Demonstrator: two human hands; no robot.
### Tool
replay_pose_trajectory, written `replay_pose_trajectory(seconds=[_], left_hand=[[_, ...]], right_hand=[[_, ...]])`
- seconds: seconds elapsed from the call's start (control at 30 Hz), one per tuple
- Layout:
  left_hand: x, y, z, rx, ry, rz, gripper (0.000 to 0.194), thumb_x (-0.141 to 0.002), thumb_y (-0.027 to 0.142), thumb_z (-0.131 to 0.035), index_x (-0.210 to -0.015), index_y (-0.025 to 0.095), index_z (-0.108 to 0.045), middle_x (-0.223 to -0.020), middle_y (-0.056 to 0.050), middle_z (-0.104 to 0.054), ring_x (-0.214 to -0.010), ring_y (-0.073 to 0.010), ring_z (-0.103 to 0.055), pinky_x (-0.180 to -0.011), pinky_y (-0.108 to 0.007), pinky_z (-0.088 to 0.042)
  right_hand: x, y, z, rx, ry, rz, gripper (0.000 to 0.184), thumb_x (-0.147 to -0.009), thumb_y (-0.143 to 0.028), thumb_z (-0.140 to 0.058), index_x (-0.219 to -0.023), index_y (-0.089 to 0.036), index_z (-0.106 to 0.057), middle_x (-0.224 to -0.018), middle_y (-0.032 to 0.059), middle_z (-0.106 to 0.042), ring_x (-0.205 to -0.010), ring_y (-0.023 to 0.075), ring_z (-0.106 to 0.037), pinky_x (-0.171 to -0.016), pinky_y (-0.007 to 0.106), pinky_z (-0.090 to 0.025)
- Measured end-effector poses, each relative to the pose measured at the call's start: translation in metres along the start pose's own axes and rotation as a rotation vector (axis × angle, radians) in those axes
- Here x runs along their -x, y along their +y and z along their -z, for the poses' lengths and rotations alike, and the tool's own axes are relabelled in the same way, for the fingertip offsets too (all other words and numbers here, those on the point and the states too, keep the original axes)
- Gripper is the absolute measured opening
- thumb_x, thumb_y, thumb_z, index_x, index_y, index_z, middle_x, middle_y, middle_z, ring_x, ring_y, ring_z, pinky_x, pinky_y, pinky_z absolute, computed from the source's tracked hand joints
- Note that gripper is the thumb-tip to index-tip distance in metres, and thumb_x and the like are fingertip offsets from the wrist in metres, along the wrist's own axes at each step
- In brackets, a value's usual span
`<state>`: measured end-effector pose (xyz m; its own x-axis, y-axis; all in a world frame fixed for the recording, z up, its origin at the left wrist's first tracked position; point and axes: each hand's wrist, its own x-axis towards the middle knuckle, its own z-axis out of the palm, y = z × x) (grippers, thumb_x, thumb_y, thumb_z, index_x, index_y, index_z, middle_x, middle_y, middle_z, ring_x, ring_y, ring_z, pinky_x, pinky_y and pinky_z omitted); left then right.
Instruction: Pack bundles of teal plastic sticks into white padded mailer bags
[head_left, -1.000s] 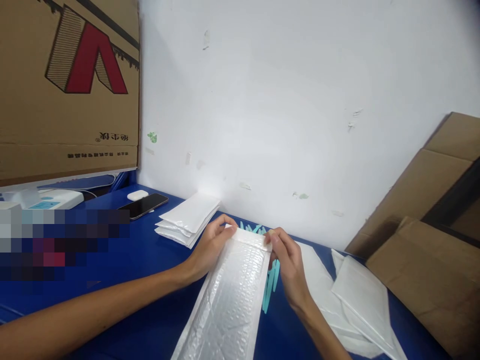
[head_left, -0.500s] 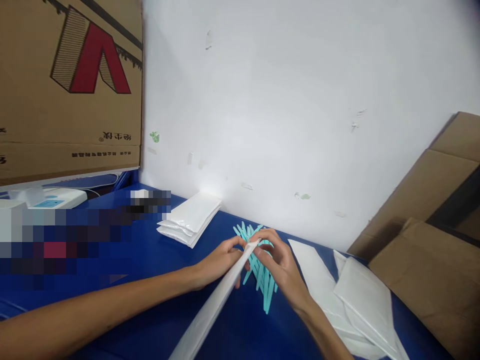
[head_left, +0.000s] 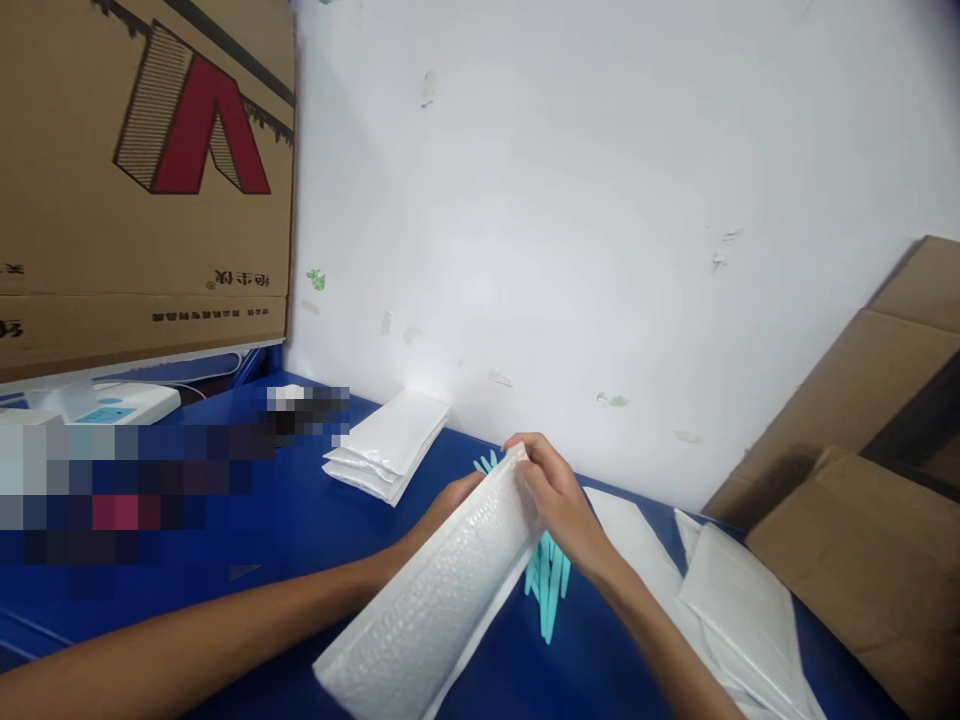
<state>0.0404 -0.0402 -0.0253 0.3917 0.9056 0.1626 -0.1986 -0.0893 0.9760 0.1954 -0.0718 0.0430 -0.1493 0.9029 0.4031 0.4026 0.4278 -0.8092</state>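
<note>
A long white bubble mailer [head_left: 442, 595] is tilted up over the blue table [head_left: 285, 520], and both my hands grip its far end. My left hand [head_left: 450, 500] is mostly hidden behind the mailer, only its back and thumb side showing. My right hand [head_left: 555, 495] pinches the mailer's top right corner with curled fingers. Several teal plastic sticks [head_left: 546, 585] lie in a loose pile on the table just under and to the right of the mailer.
A small stack of white mailers [head_left: 386, 448] lies by the wall at centre left. More white mailers [head_left: 739, 610] are spread on the right. Cardboard boxes stand at upper left [head_left: 142, 180] and at right [head_left: 862, 480]. A white device [head_left: 97, 405] sits far left.
The mailer lay flat on the table, was turned on edge, and now tilts with its other face up. Both hands stayed at its far end.
</note>
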Motion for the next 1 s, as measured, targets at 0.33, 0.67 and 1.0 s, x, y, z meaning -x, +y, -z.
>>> replay_pose_trajectory(seconds=[0.33,0.67,1.0], left_hand=[[0.006,0.078,0.025,0.043,0.363,-0.400,0.007,-0.083,0.021,-0.048,-0.076,0.020,-0.047,-0.057,0.008,-0.023,-0.048,-0.0078,-0.019,-0.046,-0.021,-0.016],[0.017,0.065,0.019,-0.887,0.119,-0.502,0.022,-0.089,0.016,-0.038,-0.077,0.020,-0.056,-0.076,-0.002,-0.058,-0.071,-0.0181,-0.053,-0.065,-0.031,-0.036],[0.026,0.018,0.005,-1.458,-0.031,-0.383,0.035,-0.091,0.023,-0.041,-0.118,0.016,-0.061,-0.121,-0.018,-0.059,-0.117,-0.0341,-0.049,-0.098,-0.050,-0.040]], right_hand=[[-0.091,0.041,-0.032,0.283,-0.219,0.006,0.031,-0.082,-0.021,-0.044,-0.093,-0.020,-0.073,-0.083,0.0006,-0.067,-0.078,0.0168,-0.056,-0.075,0.028,-0.041],[-0.105,0.059,-0.058,0.340,-0.456,0.094,0.024,-0.073,-0.012,-0.058,-0.091,-0.019,-0.073,-0.088,0.0004,-0.072,-0.084,0.0197,-0.063,-0.076,0.029,-0.048],[-0.101,0.078,-0.050,0.595,-0.389,0.099,0.036,-0.083,-0.018,-0.053,-0.115,-0.019,-0.070,-0.108,0.0077,-0.072,-0.099,0.0214,-0.065,-0.089,0.032,-0.048]])
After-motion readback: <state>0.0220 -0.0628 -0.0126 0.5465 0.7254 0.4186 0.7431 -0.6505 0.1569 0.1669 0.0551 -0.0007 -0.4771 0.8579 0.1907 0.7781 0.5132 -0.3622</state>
